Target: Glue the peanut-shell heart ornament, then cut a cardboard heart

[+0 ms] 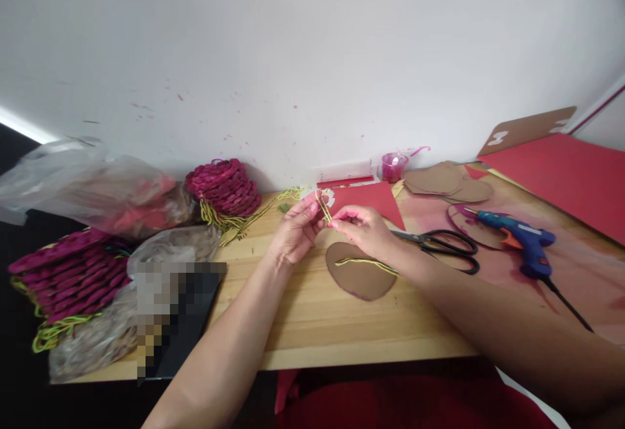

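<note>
Between my two hands a thin yellow-green yarn (323,205) is looped, just above the table's middle. My left hand (299,224) pinches the upper part of the loop between thumb and fingers. With its fingertips closed on the lower part of the same yarn, my right hand (359,226) meets it from the right. Below the hands lies a rounded brown cardboard piece (360,282), with another yarn strand (366,260) across it, partly behind my right forearm. Black-handled scissors (446,245) rest to the right, their blades partly hidden by that arm.
A blue glue gun (525,240) lies at right near stacked cardboard shapes (439,180) and a pink cup (393,166). Red sheets (375,201) are at the back. Magenta bundles tied with yarn (224,188), plastic bags (97,181) and a dark flat object (195,325) occupy the left.
</note>
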Tool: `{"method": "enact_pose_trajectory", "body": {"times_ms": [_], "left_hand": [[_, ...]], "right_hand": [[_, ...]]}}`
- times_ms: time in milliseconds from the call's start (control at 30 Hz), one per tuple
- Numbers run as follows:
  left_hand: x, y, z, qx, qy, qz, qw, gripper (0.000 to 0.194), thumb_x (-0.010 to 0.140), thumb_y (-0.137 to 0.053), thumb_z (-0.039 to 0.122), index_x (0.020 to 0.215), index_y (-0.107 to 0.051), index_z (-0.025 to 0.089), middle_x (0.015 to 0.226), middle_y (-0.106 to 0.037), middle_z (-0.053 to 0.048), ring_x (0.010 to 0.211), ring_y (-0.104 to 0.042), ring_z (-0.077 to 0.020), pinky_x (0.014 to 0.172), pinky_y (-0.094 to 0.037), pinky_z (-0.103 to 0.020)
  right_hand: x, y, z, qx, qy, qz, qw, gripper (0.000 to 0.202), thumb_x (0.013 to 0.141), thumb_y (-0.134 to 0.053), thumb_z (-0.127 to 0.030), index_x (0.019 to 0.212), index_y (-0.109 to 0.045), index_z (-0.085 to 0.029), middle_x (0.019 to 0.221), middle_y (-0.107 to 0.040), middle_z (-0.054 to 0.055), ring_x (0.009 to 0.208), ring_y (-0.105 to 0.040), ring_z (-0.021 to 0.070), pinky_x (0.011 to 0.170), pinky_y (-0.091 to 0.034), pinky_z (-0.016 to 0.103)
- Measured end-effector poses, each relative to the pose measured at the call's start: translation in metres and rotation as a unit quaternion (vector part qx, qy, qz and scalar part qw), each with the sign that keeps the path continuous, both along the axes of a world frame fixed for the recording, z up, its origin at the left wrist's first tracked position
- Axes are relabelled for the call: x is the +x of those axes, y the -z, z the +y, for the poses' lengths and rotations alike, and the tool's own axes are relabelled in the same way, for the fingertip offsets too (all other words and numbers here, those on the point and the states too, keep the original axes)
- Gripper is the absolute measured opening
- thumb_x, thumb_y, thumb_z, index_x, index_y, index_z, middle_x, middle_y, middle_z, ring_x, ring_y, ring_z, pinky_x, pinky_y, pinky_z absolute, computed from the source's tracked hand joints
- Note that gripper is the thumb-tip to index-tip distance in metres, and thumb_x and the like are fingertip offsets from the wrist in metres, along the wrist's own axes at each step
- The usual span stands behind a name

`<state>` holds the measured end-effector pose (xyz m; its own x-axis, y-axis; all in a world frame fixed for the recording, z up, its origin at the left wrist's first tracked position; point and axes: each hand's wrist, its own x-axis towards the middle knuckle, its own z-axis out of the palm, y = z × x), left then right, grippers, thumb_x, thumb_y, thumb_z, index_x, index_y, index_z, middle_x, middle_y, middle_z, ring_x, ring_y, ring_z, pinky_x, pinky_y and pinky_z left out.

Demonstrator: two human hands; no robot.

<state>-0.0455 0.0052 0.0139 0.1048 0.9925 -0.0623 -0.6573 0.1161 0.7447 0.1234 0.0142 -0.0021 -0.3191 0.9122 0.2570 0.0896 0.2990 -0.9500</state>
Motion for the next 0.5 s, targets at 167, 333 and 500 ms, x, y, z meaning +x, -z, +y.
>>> {"method": "enact_pose_trajectory", "body": {"times_ms": [167, 333, 500], "left_hand": [[0.002, 0.008, 0.0026, 0.012, -0.001, 0.026, 1.0, 0.042, 0.067, -0.084, 0.004, 0.105, -0.077, 0.021, 0.093, -0.079, -0.003, 0.074, -0.071, -0.011, 0.062, -0.055, -0.018], [0.0041, 0.0098, 0.0029, 0.03, -0.02, 0.049, 0.998, 0.05, 0.059, -0.089, 0.005, 0.105, -0.077, 0.021, 0.083, -0.076, 0.0, 0.072, -0.07, -0.0107, 0.069, -0.057, -0.023], [0.0058, 0.0095, 0.0024, 0.039, -0.028, 0.055, 0.997, 0.05, 0.056, -0.091, 0.008, 0.103, -0.078, 0.021, 0.08, -0.075, 0.001, 0.068, -0.068, -0.0098, 0.069, -0.057, -0.024]], "right_hand": [[0.0, -0.0007, -0.0001, -0.002, 0.005, -0.004, 1.0, 0.022, 0.081, -0.067, -0.041, 0.08, -0.069, -0.019, 0.059, -0.055, -0.004, 0.054, -0.046, 0.0112, 0.052, -0.036, 0.026], [-0.0005, -0.0012, -0.0022, -0.018, 0.016, -0.006, 1.0, 0.021, 0.08, -0.069, -0.039, 0.077, -0.069, -0.019, 0.059, -0.056, -0.004, 0.055, -0.047, 0.0111, 0.054, -0.037, 0.026], [-0.0009, 0.0047, 0.0001, 0.021, 0.02, -0.018, 0.999, 0.019, 0.084, -0.068, -0.038, 0.082, -0.07, -0.019, 0.069, -0.066, -0.001, 0.061, -0.054, 0.0124, 0.059, -0.042, 0.027]]}}
